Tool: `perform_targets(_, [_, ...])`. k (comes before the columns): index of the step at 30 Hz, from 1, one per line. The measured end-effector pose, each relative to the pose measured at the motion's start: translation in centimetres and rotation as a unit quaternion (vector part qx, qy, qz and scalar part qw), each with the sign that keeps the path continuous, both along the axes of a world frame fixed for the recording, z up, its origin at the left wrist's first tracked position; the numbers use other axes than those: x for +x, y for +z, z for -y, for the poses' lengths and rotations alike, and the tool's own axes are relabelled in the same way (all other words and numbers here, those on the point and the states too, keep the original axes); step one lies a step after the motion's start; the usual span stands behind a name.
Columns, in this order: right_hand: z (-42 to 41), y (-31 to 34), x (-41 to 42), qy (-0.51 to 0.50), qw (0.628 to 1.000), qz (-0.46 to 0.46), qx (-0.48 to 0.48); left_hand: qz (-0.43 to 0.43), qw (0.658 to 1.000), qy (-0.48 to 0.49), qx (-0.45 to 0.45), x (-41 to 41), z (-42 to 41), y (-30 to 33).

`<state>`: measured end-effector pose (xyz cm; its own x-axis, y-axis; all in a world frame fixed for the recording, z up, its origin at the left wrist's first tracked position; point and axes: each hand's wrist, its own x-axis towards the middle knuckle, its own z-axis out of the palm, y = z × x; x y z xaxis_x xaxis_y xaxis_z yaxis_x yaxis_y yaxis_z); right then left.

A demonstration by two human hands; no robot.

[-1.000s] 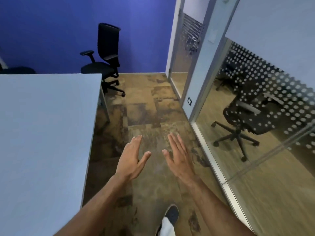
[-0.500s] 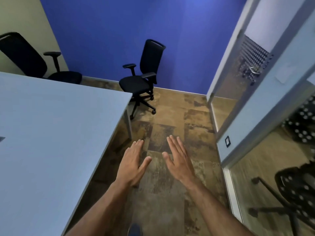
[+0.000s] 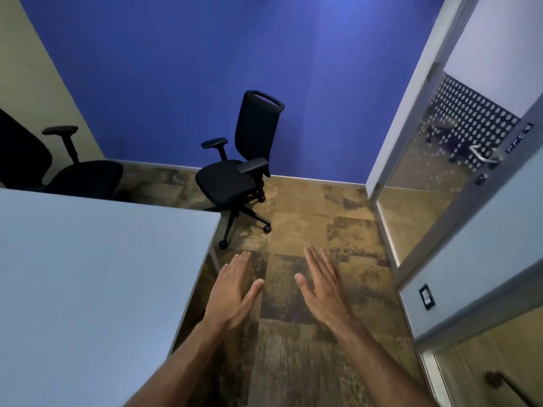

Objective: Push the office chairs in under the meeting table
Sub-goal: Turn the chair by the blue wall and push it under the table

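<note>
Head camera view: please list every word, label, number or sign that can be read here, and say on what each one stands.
No text can be read.
Blue label on the door frame above the door handle: it has light marks, too blurred to read.
Small dark wall plate on the partition: too small to tell any marking.
Office chair and meeting table: no text visible.

We see it all from one head-worn camera, looking forward and down past the table corner (image 3: 205,214) toward the blue wall (image 3: 235,54) (wide-angle, edges bowed), our forearms filling the near foreground.
</note>
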<state>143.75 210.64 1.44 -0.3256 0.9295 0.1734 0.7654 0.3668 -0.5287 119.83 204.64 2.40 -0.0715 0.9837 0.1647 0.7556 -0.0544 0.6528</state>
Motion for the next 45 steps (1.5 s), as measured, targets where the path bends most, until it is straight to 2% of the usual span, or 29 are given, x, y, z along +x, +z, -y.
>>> perform_targets(7, [-18.0,-0.9,-2.8,0.006,1.0,0.018,0.003,0.002,1.0,0.007,-0.007,-1.8,-17.4,-0.8])
perform_targets(17, [-44.4,-1.0,-7.4,0.132,0.989,0.059,-0.009,-0.047,0.996,0.07,-0.002,-5.5,-40.6,-1.6])
perform_targets(22, [-54.5,-0.9,-11.7,0.16,0.986,0.042,-0.014,-0.023,0.995,0.093,-0.001,-8.0,-50.0,-2.0])
perform_targets(28, [-64.3,-7.0,-17.2,0.12,0.991,0.026,-0.061,-0.04,0.996,0.061,-0.044,-14.2,-63.4,-5.5])
perform_targets(34, [-74.5,-13.9,-24.9,0.112,0.987,0.061,-0.101,-0.057,0.994,0.063,-0.068,-22.4,-78.5,-12.7])
perform_targets(36, [-78.3,-16.0,-27.6,0.122,0.983,0.076,-0.111,-0.023,0.992,0.087,-0.087,-24.4,-82.0,-16.5])
perform_targets(39, [-83.7,-19.8,-31.3,0.145,0.98,0.093,-0.101,0.101,0.972,0.179,-0.113,-26.0,-85.3,-22.9])
perform_targets(42, [-88.0,-22.7,-34.1,0.171,0.977,0.103,-0.072,0.235,0.921,0.276,-0.144,-26.2,-88.1,-27.4])
perform_targets(43, [-89.5,-25.2,-35.8,0.196,0.972,0.11,-0.065,0.288,0.894,0.307,-0.153,-27.0,-89.2,-30.2])
perform_targets(44, [-91.1,-27.7,-37.4,0.213,0.967,0.124,-0.062,0.336,0.867,0.327,-0.167,-27.5,-90.5,-32.5])
perform_targets(45, [-92.0,-27.6,-37.5,0.22,0.965,0.135,-0.05,0.366,0.858,0.317,-0.172,-27.2,-91.4,-32.3])
